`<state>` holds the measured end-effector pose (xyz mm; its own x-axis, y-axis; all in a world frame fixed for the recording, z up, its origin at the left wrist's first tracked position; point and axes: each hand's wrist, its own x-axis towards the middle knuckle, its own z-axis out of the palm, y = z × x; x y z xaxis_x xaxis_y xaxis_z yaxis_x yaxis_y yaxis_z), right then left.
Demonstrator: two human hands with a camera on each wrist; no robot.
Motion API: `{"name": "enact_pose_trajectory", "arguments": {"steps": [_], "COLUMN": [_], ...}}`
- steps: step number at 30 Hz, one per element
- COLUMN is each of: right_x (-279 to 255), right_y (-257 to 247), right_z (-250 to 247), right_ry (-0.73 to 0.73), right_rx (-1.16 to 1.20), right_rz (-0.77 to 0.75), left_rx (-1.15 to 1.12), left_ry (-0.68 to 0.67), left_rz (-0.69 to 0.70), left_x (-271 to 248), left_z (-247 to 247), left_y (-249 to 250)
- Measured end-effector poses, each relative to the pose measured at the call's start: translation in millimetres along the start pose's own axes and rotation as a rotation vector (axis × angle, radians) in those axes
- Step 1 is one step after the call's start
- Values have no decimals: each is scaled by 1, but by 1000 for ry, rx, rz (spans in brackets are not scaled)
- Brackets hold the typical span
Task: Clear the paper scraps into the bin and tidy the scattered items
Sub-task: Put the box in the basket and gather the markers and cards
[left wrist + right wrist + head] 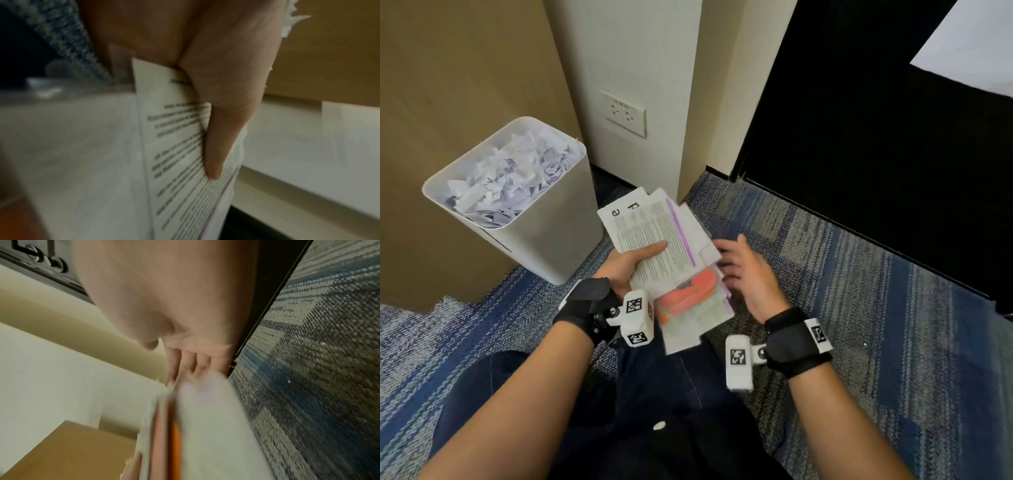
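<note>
Left hand (631, 262) clamps the papers (664, 240), thumb on top; right hand (748, 270) hovers open alongside, fingertips blurred, contact unclear.

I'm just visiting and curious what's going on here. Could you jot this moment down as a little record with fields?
Setting: patterned blue-grey carpet, seen from the person's head camera
Left hand: grips a stack of printed papers, thumb on top
Stack contents: text sheets, a purple-edged page, something orange lower down
Right hand: fingers straight beside the stack's right edge; contact unclear from blur
Bin: white, upright, left of the stack, filled near the rim with paper scraps
Behind: wall socket
</note>
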<state>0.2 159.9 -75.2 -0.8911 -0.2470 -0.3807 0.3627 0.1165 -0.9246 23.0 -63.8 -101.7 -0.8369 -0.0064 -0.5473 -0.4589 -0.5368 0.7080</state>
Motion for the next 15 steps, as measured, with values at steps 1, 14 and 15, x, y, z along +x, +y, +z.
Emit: {"name": "enact_pose_trajectory", "arguments": {"steps": [1,14,15], "right_x": [6,32,30], "right_y": [-5,-2,0], "right_z": [-5,2,2], "right_ry": [-4,-65,-74], "right_rx": [-61,-168,-71], "right_rz": [-14,168,204], "left_rx": [51,177,187], "left_ry": [3,-42,-37], "left_rz": [-2,-110,-107], "left_x": [1,2,3], "left_z": [-1,-14,-16], "left_y": [-2,-23,-23]}}
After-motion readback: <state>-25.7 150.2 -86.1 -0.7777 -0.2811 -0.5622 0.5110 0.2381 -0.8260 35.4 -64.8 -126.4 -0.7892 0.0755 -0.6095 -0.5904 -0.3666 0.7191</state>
